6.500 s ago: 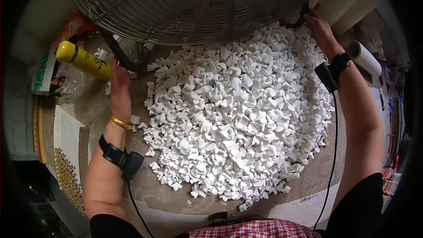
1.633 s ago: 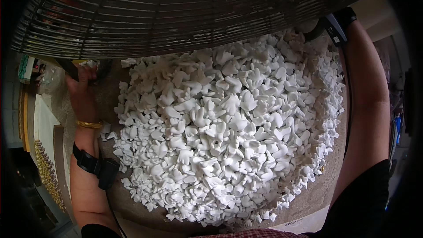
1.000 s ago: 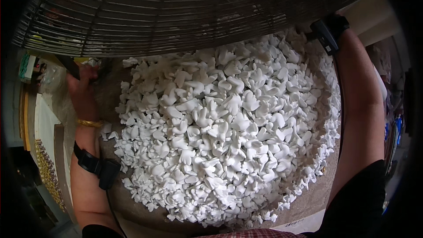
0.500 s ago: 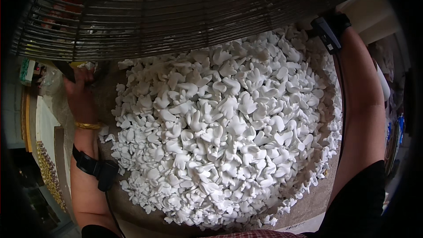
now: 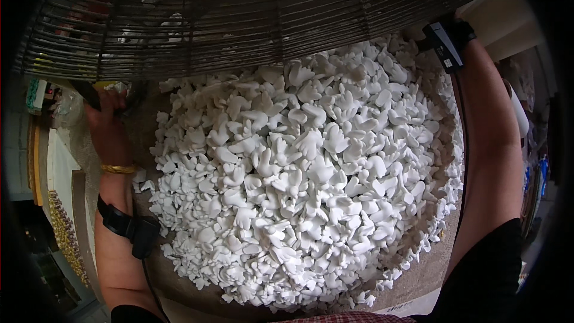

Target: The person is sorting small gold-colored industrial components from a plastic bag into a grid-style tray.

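A large dark wire basket with curved, close-set bars spans the top of the view, tilted above a heap. My left hand is closed around a dark handle at the basket's lower left edge. My right arm reaches up to the basket's right side, where the hand itself is hidden. Under the basket lies a broad heap of small white hand-shaped pieces, larger in the middle and smaller toward the near side. A few white pieces show through the bars at upper left.
The heap rests on a brownish, dusty surface. Boards and a string of small yellowish beads stand along the left. A cream-coloured cylindrical thing is at the upper right, with clutter and something blue below it.
The basket's bars have shifted slightly, and white pieces seen through them at upper left show in different places. Both arms stay nearly where they were.
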Action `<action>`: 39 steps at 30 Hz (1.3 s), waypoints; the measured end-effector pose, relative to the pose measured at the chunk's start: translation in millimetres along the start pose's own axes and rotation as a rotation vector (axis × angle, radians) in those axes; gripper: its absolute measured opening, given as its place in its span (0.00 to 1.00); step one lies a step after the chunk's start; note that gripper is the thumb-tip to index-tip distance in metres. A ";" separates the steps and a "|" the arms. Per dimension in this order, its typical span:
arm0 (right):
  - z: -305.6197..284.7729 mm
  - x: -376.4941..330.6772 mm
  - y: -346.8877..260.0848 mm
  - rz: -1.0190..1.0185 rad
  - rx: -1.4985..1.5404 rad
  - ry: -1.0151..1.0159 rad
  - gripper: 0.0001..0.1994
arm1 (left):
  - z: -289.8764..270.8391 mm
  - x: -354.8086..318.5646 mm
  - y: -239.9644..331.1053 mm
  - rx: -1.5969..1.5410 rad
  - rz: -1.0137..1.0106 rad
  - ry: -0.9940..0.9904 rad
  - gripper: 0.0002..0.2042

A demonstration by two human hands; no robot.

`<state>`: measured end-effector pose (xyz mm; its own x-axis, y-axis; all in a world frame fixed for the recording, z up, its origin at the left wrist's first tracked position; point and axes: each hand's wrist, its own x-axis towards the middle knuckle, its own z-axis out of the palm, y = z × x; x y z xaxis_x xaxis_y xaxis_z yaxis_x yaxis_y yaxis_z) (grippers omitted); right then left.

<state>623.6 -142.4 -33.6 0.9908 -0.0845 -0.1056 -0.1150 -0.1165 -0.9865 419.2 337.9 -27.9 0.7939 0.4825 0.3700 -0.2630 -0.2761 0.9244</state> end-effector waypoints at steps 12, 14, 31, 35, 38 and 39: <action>-43.4 -17.1 -23.2 -0.015 0.055 0.079 0.12 | -8.7 6.7 2.4 0.132 -0.049 -0.007 0.08; -46.8 -18.9 -32.6 -0.033 0.077 0.088 0.12 | -14.3 6.0 11.5 0.157 -0.032 -0.004 0.09; -55.8 -13.0 -29.7 -0.304 -0.007 -0.232 0.11 | -37.1 22.9 2.6 0.400 -0.073 -0.055 0.08; -76.1 40.1 -38.4 -0.468 -0.134 -0.243 0.10 | -29.7 17.7 0.2 0.326 -0.078 -0.140 0.08; -56.8 35.3 -30.0 -0.588 -0.209 -0.271 0.10 | -17.5 6.5 9.0 0.210 -0.079 -0.113 0.08; -57.0 13.0 -37.0 -0.635 -0.259 -0.250 0.10 | -5.3 9.0 8.0 0.157 -0.084 -0.074 0.07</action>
<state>636.6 -195.7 8.6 0.8551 0.3019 0.4214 0.5049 -0.3007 -0.8091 421.4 344.4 -16.7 0.8492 0.4482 0.2792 -0.1102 -0.3668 0.9238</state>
